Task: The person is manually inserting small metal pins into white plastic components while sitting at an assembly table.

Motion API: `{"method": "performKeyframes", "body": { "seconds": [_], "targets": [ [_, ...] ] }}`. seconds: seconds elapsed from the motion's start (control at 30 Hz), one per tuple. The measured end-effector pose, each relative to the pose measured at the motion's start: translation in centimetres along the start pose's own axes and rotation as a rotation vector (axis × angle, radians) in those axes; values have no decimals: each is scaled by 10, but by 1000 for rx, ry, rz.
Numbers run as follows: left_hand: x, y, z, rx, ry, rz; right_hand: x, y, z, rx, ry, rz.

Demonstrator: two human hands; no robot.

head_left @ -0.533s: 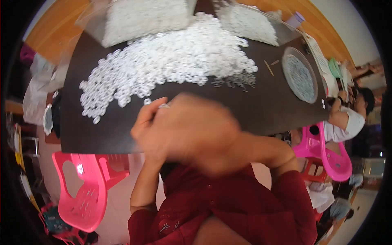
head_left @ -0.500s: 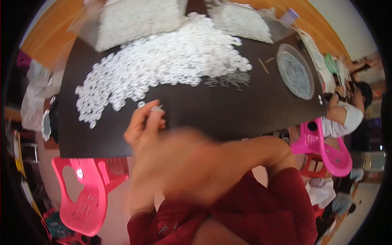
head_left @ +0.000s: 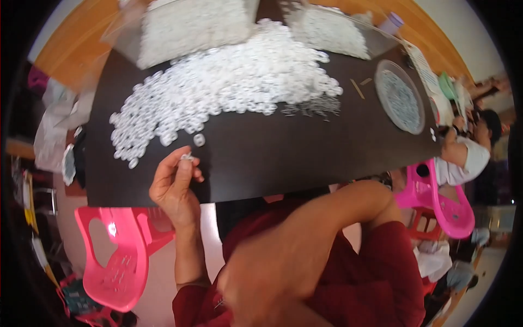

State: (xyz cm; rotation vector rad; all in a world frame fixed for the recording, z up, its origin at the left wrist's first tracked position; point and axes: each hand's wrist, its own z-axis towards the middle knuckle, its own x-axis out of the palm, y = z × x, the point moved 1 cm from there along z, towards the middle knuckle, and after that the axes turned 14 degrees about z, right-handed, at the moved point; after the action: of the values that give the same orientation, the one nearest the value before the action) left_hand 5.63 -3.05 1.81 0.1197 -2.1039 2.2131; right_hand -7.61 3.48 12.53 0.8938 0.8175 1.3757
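Note:
Above the table's near edge, my left hand (head_left: 177, 177) pinches a small white plastic piece (head_left: 187, 157) between thumb and fingertips. A single white oval piece (head_left: 199, 140) lies apart on the dark table, just beyond that hand. My right hand (head_left: 261, 272) is low and close to my body, in front of the dark red shirt; motion smears its fingers, so what it holds, if anything, does not show. A wide heap of small white oval pieces (head_left: 218, 76) spreads over the far half of the table. At its right edge lie loose thin grey nail-like pins (head_left: 313, 107).
Two clear bags of white pieces (head_left: 196, 27) (head_left: 329, 32) stand at the back. A round tub of grey pins (head_left: 381, 101) sits at the right, near two thin brown strips (head_left: 358, 89). Pink chairs (head_left: 131, 261) flank the table; a person (head_left: 468, 155) sits at far right.
My right hand has swung down toward my body, away from the left. My left hand has moved slightly left and nearer, still pinching a white piece. The view has shifted a little.

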Motion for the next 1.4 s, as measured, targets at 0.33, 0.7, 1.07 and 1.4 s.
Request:
{"method": "performKeyframes", "body": {
  "seconds": [0.33,0.7,1.07,1.4],
  "targets": [
    [-10,8,2,-1,-46,19,-86,-70,-59,521,-1182,-1244],
    [-7,10,4,4,-64,88,-101,-86,-65,484,-1083,-1447],
    [29,1,6,-31,60,-27,-63,-46,-94,586,-1458,-493],
    [65,5,3,66,121,33,-49,-47,-108,203,-1594,-135]
  ]
}}
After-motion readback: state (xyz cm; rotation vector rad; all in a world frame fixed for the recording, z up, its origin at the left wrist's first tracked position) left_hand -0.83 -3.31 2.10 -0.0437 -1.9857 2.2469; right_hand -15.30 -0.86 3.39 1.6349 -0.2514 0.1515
